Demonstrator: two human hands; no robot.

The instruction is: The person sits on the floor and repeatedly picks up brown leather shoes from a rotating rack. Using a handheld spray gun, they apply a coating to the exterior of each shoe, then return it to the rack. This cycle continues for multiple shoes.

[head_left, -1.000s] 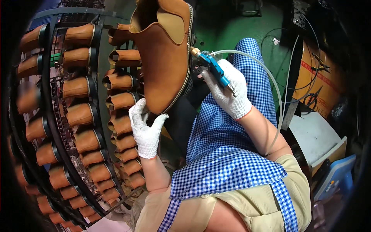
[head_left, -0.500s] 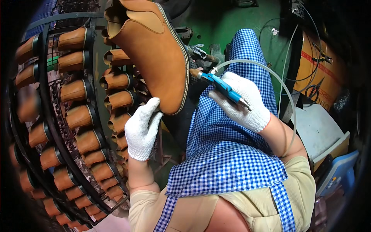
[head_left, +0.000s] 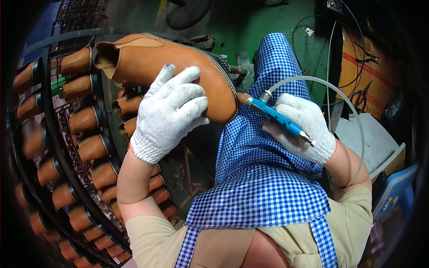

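Note:
A tan leather ankle boot lies on its side at upper centre, its shaft opening toward the left and its toe toward my right hand. Pale stitching runs along its welt. My left hand, in a white knit glove, rests on the boot's side with the fingers spread. My right hand, gloved alike, grips a blue pen-shaped hose tool with a metal end. The tool's brownish tip meets the welt near the toe, and a clear hose curves from it over my wrist. What supports the boot is hidden.
At the left stands a dark metal rack with rows of similar tan boots. A cardboard box with pliers and dark-handled scissors is at right, near a pale board. A blue checked apron covers my lap.
The boot has swung, its shaft coming down to the left and its toe shifting right. My left hand has moved up from the toe onto the boot's side. The tool stays at the welt.

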